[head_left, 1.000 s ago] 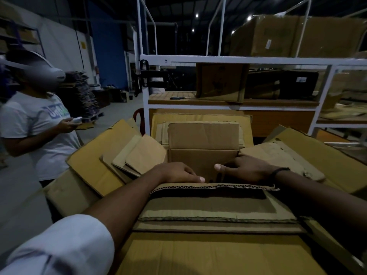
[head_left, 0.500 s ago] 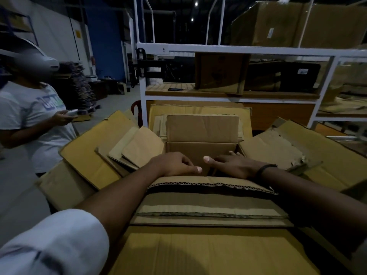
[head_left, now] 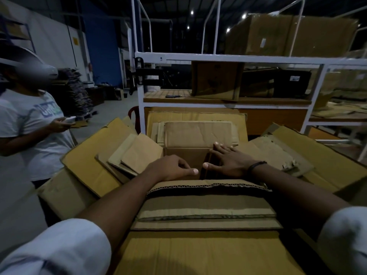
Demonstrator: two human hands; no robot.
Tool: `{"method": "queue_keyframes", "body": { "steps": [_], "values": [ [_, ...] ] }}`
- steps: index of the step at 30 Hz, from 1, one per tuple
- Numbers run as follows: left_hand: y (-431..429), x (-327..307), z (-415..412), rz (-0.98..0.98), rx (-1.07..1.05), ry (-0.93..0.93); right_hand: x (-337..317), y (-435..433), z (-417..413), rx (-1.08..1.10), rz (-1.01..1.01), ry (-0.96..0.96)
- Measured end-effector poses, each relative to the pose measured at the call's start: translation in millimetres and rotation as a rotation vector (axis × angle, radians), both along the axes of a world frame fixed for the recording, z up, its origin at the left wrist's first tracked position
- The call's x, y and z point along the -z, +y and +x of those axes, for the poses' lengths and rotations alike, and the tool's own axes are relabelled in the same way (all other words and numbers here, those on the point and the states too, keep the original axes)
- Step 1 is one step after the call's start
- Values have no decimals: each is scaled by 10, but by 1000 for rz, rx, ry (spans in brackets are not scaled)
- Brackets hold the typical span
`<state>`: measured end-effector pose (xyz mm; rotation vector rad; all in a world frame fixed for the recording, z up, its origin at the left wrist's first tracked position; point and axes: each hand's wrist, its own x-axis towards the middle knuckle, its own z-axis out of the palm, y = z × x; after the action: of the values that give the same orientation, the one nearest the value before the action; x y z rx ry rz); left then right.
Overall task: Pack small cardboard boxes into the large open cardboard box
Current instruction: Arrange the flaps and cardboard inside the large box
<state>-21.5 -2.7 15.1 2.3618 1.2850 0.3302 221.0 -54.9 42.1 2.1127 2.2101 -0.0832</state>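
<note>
The small cardboard box point(head_left: 185, 155) sits nested in the middle of the large open cardboard box point(head_left: 89, 169), its mouth opening directly between the two grips. The right grip point(head_left: 230, 161) lies spread and flat over the worn flap point(head_left: 268, 153) on the small box's right side, apparently to hold it folded back and the mouth clear. The left grip point(head_left: 170, 167) has its fingers curled at the near-left rim. Whether it pinches the edge I cannot tell, though it looks placed to steady the box. Beyond both grips stands a white metal rack point(head_left: 218, 57). Well off to the left of the left grip, another person point(head_left: 29, 124) holds a small pale object.
</note>
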Motion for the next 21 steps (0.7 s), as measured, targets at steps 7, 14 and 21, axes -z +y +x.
{"method": "queue_keyframes", "body": {
  "steps": [7,14,21],
  "values": [
    [-46,-8,-21,20,6,55,-188,-425,-237,-76,-183,212],
    [-48,-27,-10,11,13,41,-256,-895,-399,-141,-166,260],
    [-154,-75,-23,168,-59,-90,-96,-1078,-452,-244,23,162]
  ]
}}
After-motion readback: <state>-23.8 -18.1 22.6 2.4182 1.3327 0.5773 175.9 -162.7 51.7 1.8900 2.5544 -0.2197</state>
